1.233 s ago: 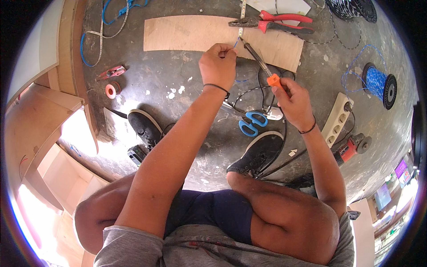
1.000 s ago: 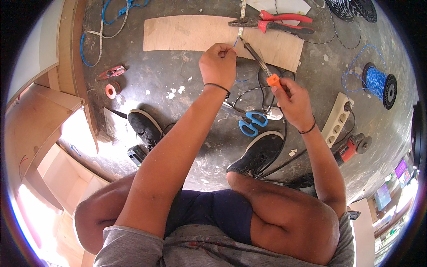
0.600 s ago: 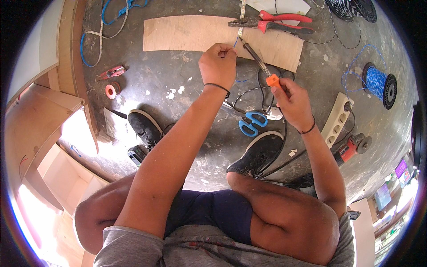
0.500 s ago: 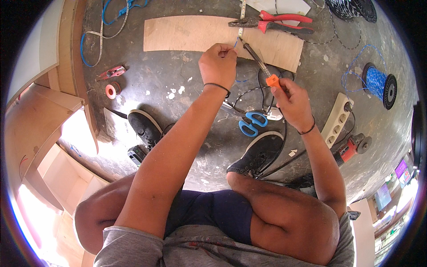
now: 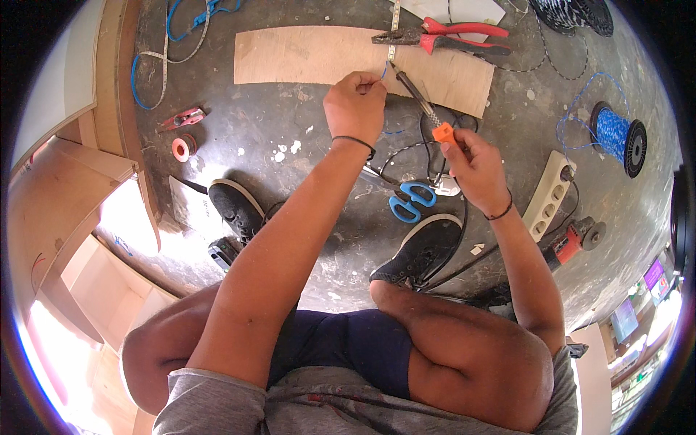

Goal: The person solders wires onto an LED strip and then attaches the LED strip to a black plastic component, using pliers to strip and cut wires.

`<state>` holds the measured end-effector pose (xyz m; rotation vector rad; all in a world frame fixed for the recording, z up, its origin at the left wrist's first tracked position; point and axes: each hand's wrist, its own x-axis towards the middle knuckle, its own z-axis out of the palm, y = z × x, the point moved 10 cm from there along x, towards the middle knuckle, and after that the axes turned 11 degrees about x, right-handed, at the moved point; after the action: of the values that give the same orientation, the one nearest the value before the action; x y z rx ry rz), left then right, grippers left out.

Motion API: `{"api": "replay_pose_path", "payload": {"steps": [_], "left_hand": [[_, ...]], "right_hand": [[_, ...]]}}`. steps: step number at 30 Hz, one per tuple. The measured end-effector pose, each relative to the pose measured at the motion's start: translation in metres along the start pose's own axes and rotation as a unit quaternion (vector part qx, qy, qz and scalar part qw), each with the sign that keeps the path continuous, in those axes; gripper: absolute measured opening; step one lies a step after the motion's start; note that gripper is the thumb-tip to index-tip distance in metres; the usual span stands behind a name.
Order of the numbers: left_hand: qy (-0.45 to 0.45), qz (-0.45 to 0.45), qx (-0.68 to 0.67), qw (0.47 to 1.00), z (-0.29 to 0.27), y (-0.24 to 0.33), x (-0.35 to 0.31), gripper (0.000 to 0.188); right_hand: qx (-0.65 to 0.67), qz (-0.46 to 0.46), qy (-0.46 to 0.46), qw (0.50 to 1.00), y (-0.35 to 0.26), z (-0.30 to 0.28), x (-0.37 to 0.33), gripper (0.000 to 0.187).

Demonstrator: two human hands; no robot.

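Observation:
My right hand [image 5: 475, 167] is closed around the orange handle of a soldering iron [image 5: 418, 94]. The iron's tip points up and left, right by the end of an LED strip [image 5: 392, 52] on a plywood board [image 5: 304, 54]. Pinched in my left hand [image 5: 355, 105] is a thin blue wire [image 5: 384, 71], its end close to the iron's tip and the strip. Whether tip, wire and strip touch is too small to tell. Pliers with red handles [image 5: 442, 38] lie across the strip on the board.
Blue-handled scissors [image 5: 412, 200] lie between my shoes. On the right are a power strip [image 5: 551, 194], a spool of blue wire [image 5: 618, 141] and a red angle grinder [image 5: 573, 243]. To the left lie a solder roll [image 5: 183, 148] and red cutters [image 5: 183, 119], beside wooden furniture [image 5: 116, 94].
Almost nothing differs. Both hands, the iron and the wire hold nearly the same place.

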<state>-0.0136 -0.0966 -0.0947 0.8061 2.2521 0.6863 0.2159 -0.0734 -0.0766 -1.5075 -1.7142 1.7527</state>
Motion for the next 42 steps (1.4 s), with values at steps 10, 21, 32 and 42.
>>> {"api": "replay_pose_path", "payload": {"steps": [10,21,32,42], "left_hand": [[0.037,0.012,-0.017,0.999,-0.007,0.008,-0.007,0.015],[0.029,0.001,0.012,1.0,-0.004,0.002,0.001,0.014],[0.029,0.019,0.011,0.999,0.0,0.004,0.003,0.013],[0.023,0.025,0.019,0.999,-0.001,0.006,0.004,0.016]], "right_hand": [[-0.003,-0.003,0.004,1.0,0.005,-0.001,-0.002,0.025],[0.026,-0.004,0.005,1.0,0.004,0.001,-0.003,0.025],[0.025,0.003,0.005,1.0,0.005,0.002,-0.003,0.025],[0.027,0.011,0.01,1.0,0.003,0.004,-0.003,0.025]]}}
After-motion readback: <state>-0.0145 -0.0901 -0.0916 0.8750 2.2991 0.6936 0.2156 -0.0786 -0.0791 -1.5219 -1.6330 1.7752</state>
